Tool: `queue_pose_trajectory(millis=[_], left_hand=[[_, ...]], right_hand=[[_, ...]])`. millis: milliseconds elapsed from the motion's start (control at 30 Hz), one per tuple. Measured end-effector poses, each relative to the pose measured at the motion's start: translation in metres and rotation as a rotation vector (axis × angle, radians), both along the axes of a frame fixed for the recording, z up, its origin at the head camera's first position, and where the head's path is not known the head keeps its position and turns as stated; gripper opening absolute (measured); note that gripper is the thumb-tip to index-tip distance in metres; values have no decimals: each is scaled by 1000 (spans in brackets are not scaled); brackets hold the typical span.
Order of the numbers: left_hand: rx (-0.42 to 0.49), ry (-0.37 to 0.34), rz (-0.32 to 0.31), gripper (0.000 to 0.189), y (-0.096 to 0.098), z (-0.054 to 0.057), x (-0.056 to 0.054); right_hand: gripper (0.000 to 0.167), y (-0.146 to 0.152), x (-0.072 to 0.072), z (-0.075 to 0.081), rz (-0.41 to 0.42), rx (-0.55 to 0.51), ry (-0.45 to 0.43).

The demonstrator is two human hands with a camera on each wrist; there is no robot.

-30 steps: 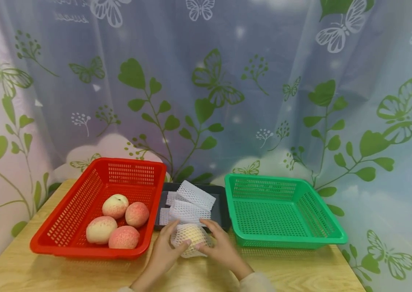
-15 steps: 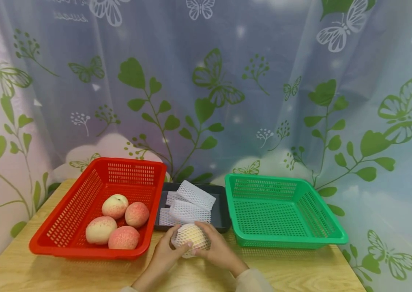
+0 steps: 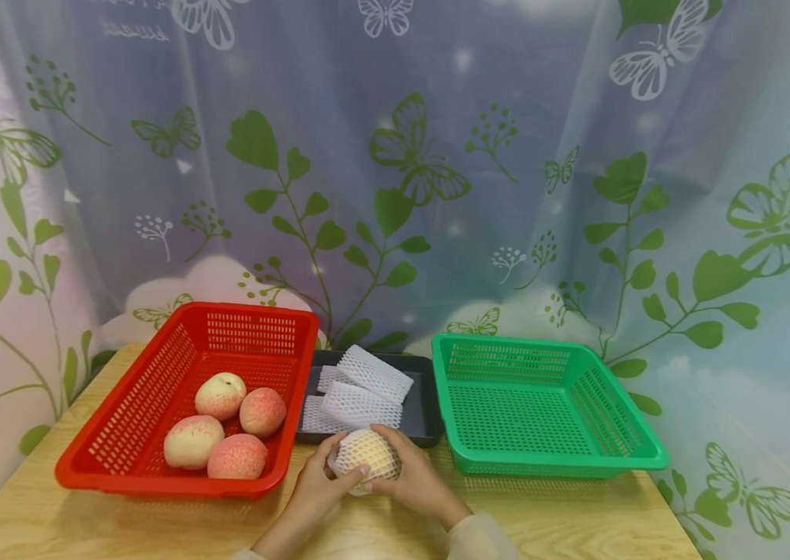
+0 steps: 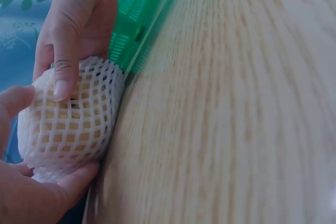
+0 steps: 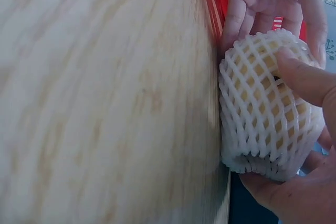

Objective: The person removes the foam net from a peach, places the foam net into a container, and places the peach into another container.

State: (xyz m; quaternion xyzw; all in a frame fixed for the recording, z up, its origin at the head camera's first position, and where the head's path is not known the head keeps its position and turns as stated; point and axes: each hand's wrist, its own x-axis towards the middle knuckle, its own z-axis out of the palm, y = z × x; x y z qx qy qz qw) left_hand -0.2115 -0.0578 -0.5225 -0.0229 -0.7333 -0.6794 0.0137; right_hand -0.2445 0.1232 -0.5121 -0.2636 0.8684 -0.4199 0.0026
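Note:
Both hands hold a pale yellow peach (image 3: 365, 453) covered by a white foam net sleeve (image 4: 68, 135), just in front of the dark tray. My left hand (image 3: 318, 478) curls round its left side, with the thumb on the near face. On the other side, my right hand (image 3: 416, 478) wraps the fruit, its thumb (image 4: 64, 72) pressing the mesh in the left wrist view. The net fits closely round the peach, and its open end (image 5: 257, 163) shows in the right wrist view. Fingers behind the fruit are partly hidden.
On the left, a red basket (image 3: 122, 482) holds several peaches (image 3: 237, 456). The dark tray (image 3: 424, 404) at the middle carries several flat foam nets (image 3: 375, 373). A green basket (image 3: 514, 416) stands to the right. All rest on a wooden table (image 3: 563, 513) before a patterned curtain (image 3: 339, 155).
My right hand has moved left and drawn closer round the peach. The net, spread wide before, now lies snug on the fruit. The front foam nets in the tray have shifted slightly left.

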Motion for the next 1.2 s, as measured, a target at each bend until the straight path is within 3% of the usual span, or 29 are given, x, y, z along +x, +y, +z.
queue_pose_trajectory(millis=[333,600,800,967,1200], left_hand=[[8,-34,-6,69,-3,4,3],[97,-14,-8,66,-2,25,7],[135,70,-38,63,1,43,8],[103,124,-67,62,-2,56,10],[60,301,30,33,-14,73,7]], right_hand=[[82,0,3,2,-32,8,49],[88,6,7,22,-57,-24,71],[80,12,7,39,-16,-153,6],[78,17,7,52,-14,-202,-49],[81,20,3,60,-68,-258,-90]])
